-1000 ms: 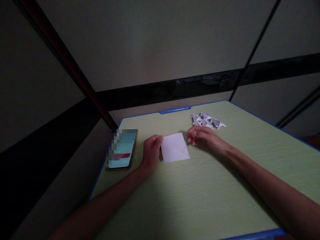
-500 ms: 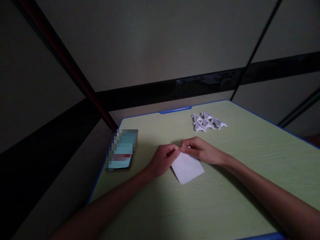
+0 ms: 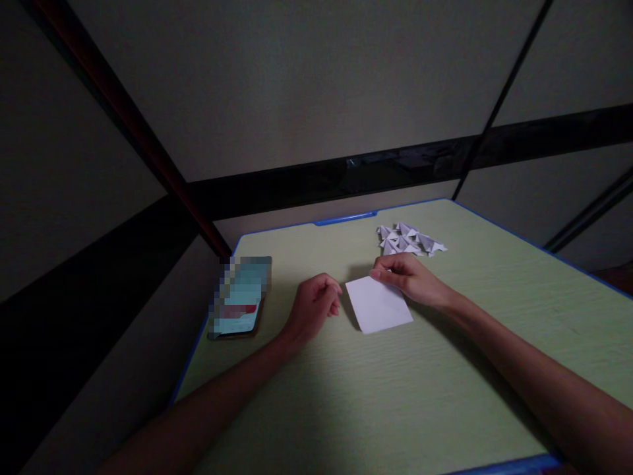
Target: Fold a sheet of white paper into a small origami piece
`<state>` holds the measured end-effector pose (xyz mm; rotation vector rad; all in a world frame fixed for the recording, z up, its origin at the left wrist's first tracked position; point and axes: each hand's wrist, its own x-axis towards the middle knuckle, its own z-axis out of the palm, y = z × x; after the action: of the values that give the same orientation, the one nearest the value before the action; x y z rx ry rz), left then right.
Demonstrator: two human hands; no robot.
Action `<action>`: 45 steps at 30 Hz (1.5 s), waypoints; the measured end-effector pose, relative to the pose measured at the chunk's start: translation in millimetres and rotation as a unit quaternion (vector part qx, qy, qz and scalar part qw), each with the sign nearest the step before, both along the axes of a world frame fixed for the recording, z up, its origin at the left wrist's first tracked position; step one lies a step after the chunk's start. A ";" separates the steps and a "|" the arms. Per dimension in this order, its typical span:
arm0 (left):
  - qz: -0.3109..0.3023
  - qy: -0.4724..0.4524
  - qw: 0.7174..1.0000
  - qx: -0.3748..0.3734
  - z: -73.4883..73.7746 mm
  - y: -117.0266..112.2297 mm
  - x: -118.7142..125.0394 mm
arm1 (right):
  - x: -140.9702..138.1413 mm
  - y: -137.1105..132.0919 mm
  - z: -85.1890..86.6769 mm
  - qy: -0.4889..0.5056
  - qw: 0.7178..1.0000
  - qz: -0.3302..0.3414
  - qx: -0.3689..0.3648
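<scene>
Lying at the far left of the green worktop (image 3: 395, 396), close to its blue edge, is a phone (image 3: 241, 298) with its screen lit and facing up. Just right of it the left hand (image 3: 314, 305) rests on the worktop with its fingers loosely curled inward. It grips nothing and sits a little apart from the paper.

Next to the right is a white paper sheet (image 3: 380, 305), near the middle of the worktop. It lies flat, turned at a slight angle, with one corner pointing toward the near edge. The right hand (image 3: 408, 277) comes in from the right, its forearm stretched across the surface. Its fingertips close on the far edge of the sheet, near the far right corner. In this dim light it looks like a pinch between thumb and fingers, though the thumb is hard to make out.

Farther right and farther back, just beyond the right hand, a small heap of folded paper pieces (image 3: 409, 240) sits bunched together on the worktop, apart from the sheet.
</scene>
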<state>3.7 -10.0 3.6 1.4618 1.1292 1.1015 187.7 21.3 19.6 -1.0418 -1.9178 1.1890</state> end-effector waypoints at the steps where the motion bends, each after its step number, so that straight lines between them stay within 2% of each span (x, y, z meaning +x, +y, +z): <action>1: 0.015 -0.020 1.000 -0.003 0.8 0.8 -0.3 | -1.6 -1.0 -0.3 0.012 1.000 -0.019 0.005; 5: 0.028 -0.052 0.998 -0.004 4.0 3.0 -0.1 | -12.5 -9.2 0.5 0.033 0.998 -0.044 0.032; 9: 0.029 0.007 0.999 0.013 4.3 2.7 1.1 | -22.6 -15.8 0.5 0.007 0.998 -0.027 0.061; 12: 0.062 0.034 0.997 0.040 4.2 0.8 2.7 | -22.6 -14.0 -0.8 0.002 0.997 -0.038 0.073; 20: 0.123 0.056 0.988 0.073 6.2 -4.4 6.7 | -19.9 -5.9 -5.8 0.051 0.996 -0.048 0.062; 28: 0.135 0.053 0.987 0.065 5.3 -6.7 8.4 | -25.4 -5.5 -8.5 0.093 0.993 -0.067 0.039; 31: 0.145 0.045 0.986 0.068 4.6 -3.9 5.5 | -19.7 -0.8 -10.3 0.131 0.986 -0.097 0.024; 34: 0.194 0.025 0.978 0.068 4.4 3.0 -0.9 | -6.3 7.1 -11.4 0.215 0.959 -0.181 0.044; 35: 0.214 0.015 0.974 0.068 4.2 5.5 -3.1 | -1.9 9.3 -11.1 0.229 0.954 -0.188 0.050; 37: 0.224 -0.014 0.973 0.060 3.4 9.3 -6.1 | 3.7 11.4 -9.4 0.237 0.956 -0.159 0.065; 39: 0.219 -0.035 0.974 0.050 2.3 10.8 -6.9 | 3.9 10.1 -7.1 0.217 0.968 -0.101 0.080; 42: 0.207 -0.055 0.976 0.034 0.6 9.9 -5.0 | -3.3 4.0 -5.2 0.157 0.984 -0.007 0.084; 45: 0.197 -0.071 0.978 0.021 -0.7 8.8 -3.2 | -11.7 -1.2 -7.4 0.114 0.987 0.047 0.101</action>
<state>0.5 -1.2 3.0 1.1951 1.3338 1.4850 176.0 20.1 12.2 -0.6860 -1.8758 1.0872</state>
